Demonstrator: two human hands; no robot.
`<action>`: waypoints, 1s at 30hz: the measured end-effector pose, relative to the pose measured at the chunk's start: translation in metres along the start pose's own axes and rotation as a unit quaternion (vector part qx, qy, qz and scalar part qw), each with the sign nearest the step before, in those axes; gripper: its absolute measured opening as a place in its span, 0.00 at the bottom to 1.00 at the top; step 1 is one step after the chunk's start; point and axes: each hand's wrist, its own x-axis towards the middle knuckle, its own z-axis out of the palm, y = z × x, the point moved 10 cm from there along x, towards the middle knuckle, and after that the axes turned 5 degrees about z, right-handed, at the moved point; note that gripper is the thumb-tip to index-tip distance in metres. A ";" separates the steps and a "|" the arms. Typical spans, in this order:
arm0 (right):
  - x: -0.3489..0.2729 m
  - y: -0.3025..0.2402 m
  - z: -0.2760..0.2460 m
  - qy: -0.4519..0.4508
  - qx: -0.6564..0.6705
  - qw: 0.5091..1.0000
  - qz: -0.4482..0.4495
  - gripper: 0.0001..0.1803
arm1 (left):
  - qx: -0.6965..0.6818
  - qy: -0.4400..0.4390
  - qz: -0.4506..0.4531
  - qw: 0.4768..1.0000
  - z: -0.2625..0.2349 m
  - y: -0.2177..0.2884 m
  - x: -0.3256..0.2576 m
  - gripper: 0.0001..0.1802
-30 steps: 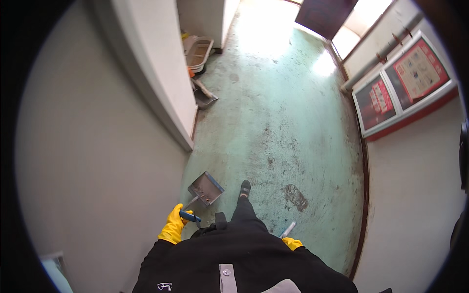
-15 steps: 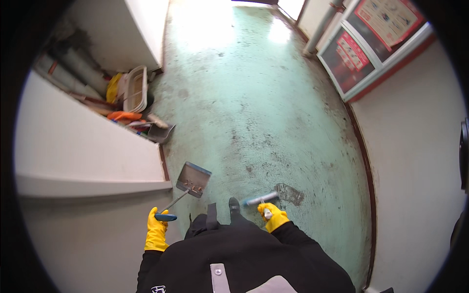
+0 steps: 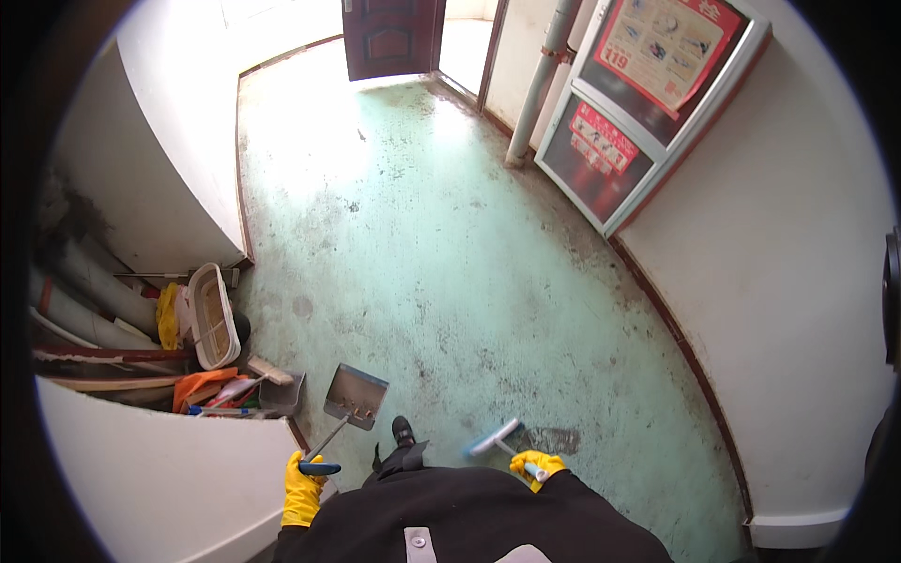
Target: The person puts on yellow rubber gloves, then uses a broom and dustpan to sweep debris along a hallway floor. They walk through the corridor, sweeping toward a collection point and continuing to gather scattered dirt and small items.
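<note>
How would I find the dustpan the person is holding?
Start at the green floor and look down to the yellow-gloved left hand. Its long handle leads to the dustpan: grey metal, held above the floor, unlike the darker pan lying among the clutter.

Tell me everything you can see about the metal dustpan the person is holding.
The grey metal dustpan is a flat, square-fronted scoop with raised side walls and a dull, scuffed inside. A thin metal rod runs from its back edge down to a blue grip, which the left hand, in a yellow rubber glove, closes around. The pan sits tilted, low over the worn green floor, its mouth pointing away from the person; whether it touches the floor cannot be told. It lies just right of a cluttered alcove.
</note>
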 end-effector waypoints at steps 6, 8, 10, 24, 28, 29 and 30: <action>0.048 0.004 0.016 -0.021 -0.241 0.970 0.012 0.16 | 0.040 -0.011 -0.106 0.993 0.066 0.057 0.071 0.27; 0.070 0.019 0.027 -0.046 -0.130 0.988 0.064 0.15 | 0.055 0.004 -0.093 0.994 0.091 0.070 0.083 0.27; 0.095 0.021 0.041 -0.091 -0.070 0.991 0.072 0.12 | 0.091 -0.004 -0.058 0.994 0.122 0.088 0.097 0.27; 0.260 -0.277 0.131 -0.031 0.022 0.997 -0.073 0.10 | -0.026 0.026 -0.058 0.998 0.266 0.185 0.193 0.15; 0.332 -0.401 0.194 -0.092 -0.048 0.980 -0.168 0.08 | -0.017 0.096 0.047 0.994 0.339 0.260 0.211 0.21; 0.358 -0.413 0.196 -0.073 -0.014 0.991 -0.111 0.08 | -0.011 0.091 0.049 0.995 0.354 0.270 0.214 0.20; 0.377 -0.427 0.212 -0.129 0.034 0.988 -0.084 0.08 | -0.021 0.056 0.056 0.997 0.370 0.279 0.217 0.19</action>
